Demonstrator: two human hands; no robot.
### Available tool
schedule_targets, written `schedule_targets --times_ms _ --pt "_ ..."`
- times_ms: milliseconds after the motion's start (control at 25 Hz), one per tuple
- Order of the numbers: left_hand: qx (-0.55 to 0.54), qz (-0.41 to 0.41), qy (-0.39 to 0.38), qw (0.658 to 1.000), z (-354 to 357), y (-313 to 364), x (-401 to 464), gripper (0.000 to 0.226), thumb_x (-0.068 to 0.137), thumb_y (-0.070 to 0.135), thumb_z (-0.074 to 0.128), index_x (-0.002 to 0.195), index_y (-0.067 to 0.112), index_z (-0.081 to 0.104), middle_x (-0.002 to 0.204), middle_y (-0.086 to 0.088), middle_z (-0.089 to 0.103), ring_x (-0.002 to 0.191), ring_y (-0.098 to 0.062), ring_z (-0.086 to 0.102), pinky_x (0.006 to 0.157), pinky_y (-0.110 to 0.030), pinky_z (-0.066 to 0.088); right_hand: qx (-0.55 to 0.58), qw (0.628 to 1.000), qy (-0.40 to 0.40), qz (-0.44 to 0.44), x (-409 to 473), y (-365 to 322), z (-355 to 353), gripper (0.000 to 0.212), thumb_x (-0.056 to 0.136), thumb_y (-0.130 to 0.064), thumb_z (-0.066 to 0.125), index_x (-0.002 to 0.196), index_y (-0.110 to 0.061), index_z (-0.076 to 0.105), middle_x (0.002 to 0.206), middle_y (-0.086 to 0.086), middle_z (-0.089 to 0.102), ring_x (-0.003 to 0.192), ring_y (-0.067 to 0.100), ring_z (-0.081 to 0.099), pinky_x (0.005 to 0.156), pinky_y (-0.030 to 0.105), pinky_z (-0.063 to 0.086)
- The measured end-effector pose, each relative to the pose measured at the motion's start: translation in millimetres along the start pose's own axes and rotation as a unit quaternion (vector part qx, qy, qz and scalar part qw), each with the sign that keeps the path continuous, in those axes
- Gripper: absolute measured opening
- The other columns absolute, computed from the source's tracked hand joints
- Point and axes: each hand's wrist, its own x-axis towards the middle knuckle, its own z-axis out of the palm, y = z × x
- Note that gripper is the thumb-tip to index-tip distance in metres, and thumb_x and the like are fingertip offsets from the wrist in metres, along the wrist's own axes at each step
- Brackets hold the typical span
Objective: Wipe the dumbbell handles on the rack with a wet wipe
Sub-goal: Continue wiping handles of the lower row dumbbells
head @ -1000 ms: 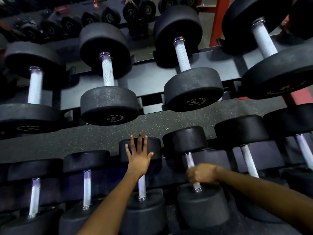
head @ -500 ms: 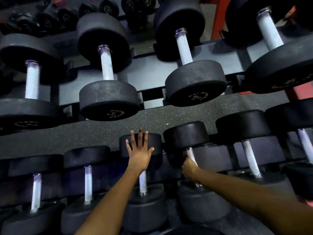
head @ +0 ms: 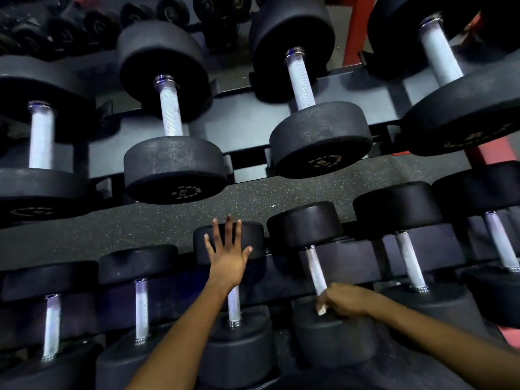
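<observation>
Right hand [head: 342, 299] grips white wet wipe [head: 321, 310] around the handle [head: 314, 270], at its near end. Left hand [head: 227, 250], left of this handle, rests flat with spread fingers on the neighbour dumbbell [head: 244, 236].

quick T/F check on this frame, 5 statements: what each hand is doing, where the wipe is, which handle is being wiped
1. The left hand lies flat with spread fingers on the far head of a lower-row dumbbell. True.
2. The right hand hangs free, touching nothing. False: it grips the handle of the next dumbbell to the right, at its near end.
3. A bit of white wipe shows under the right hand. True.
4. The handle being wiped is on the upper row. False: it is on the lower row.
5. The left hand holds a second wipe. False: it is open, with no wipe visible.
</observation>
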Motion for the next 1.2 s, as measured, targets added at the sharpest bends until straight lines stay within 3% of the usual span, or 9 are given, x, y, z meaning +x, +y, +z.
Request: schedule_targets --times_ms 80,160,360,480,600,800,960,1120,1200 --pt "0.003 0.001 0.012 1.000 1 0 1 0.074 0.101 0.046 0.036 0.145 0.021 -0.019 0.155 0.003 -0.033 0.126 -0.025 -0.054 0.106 -0.055 -0.023 0.200 0.965 0.097 0.142 -7 16 1 0.020 0.086 -0.007 0.056 0.101 -0.009 0.070 0.099 0.008 0.071 0.097 0.016 0.063 0.074 0.016 0.039" --pt "0.008 0.002 0.022 1.000 2 -1 1 0.077 0.100 0.045 0.040 0.148 0.020 -0.016 0.154 0.008 -0.029 0.129 -0.024 -0.051 0.105 -0.056 -0.022 0.385 0.855 0.202 0.283 7 23 3 0.017 0.087 -0.003 0.056 0.077 -0.004 0.070 0.076 0.011 0.068 0.078 0.016 0.063 0.070 0.027 0.046" --pt "0.022 -0.001 0.011 1.000 1 -1 3 0.079 0.101 0.045 0.038 0.149 0.023 -0.020 0.150 0.010 -0.032 0.128 -0.023 -0.052 0.103 -0.055 -0.025 0.735 0.603 0.165 0.261 59 14 -44 0.041 0.094 0.006 0.026 0.065 -0.008 0.050 0.042 0.001 0.055 0.038 0.010 0.054 0.040 0.021 0.044" --pt "0.014 0.001 0.008 1.000 1 1 3 0.073 0.102 0.045 0.035 0.144 0.019 -0.018 0.148 0.009 -0.035 0.123 -0.023 -0.056 0.102 -0.054 -0.027 0.634 0.697 0.182 0.281 48 8 -21 0.033 0.094 0.005 0.035 0.072 -0.009 0.054 0.062 0.004 0.057 0.063 0.016 0.049 0.054 0.023 0.040" --pt "0.009 -0.003 0.001 1.000 0 0 3 0.072 0.102 0.046 0.031 0.142 0.019 -0.023 0.146 0.006 -0.041 0.119 -0.024 -0.059 0.100 -0.053 -0.030 0.506 0.818 0.004 0.272 24 14 8 0.025 0.094 0.003 0.036 0.086 -0.013 0.053 0.080 0.001 0.055 0.068 0.008 0.051 0.056 0.016 0.047" --pt "0.007 -0.001 -0.013 1.000 -2 1 1 0.071 0.103 0.047 0.029 0.141 0.021 -0.026 0.149 -0.003 -0.040 0.125 -0.029 -0.051 0.101 -0.055 -0.028 0.381 0.853 0.197 0.299 48 21 -17 0.038 0.093 -0.005 0.049 0.060 -0.025 0.046 0.081 0.009 0.057 0.080 0.014 0.051 0.070 0.029 0.042" --pt "-0.004 0.009 0.016 1.000 2 -1 2 0.073 0.103 0.045 0.032 0.141 0.022 -0.025 0.149 -0.003 -0.037 0.120 -0.027 -0.058 0.096 -0.053 -0.035 0.230 0.911 0.094 0.330 10 -15 20 0.027 0.095 -0.012 0.045 0.078 -0.005 0.064 0.103 0.021 0.067 0.101 0.027 0.062 0.075 0.028 0.039" --pt "-0.008 0.034 0.030 0.999 7 0 5 0.079 0.101 0.045 0.039 0.143 0.019 -0.023 0.150 -0.004 -0.040 0.117 -0.029 -0.060 0.106 -0.061 -0.022 0.352 0.800 0.259 0.411 28 -16 -34 0.038 0.092 -0.019 0.047 0.109 0.012 0.060 0.113 0.026 0.062 0.108 0.037 0.057 0.080 0.027 0.041" --pt "-0.007 0.041 0.066 0.997 11 -5 6 0.095 0.089 0.045 0.063 0.152 0.014 0.000 0.162 -0.010 -0.012 0.136 -0.036 -0.041 0.111 -0.065 -0.009 0.367 0.747 0.336 0.440 58 -32 -43 0.041 0.091 -0.017 0.047 0.110 0.018 0.055 0.113 0.033 0.059 0.109 0.043 0.056 0.082 0.035 0.041"
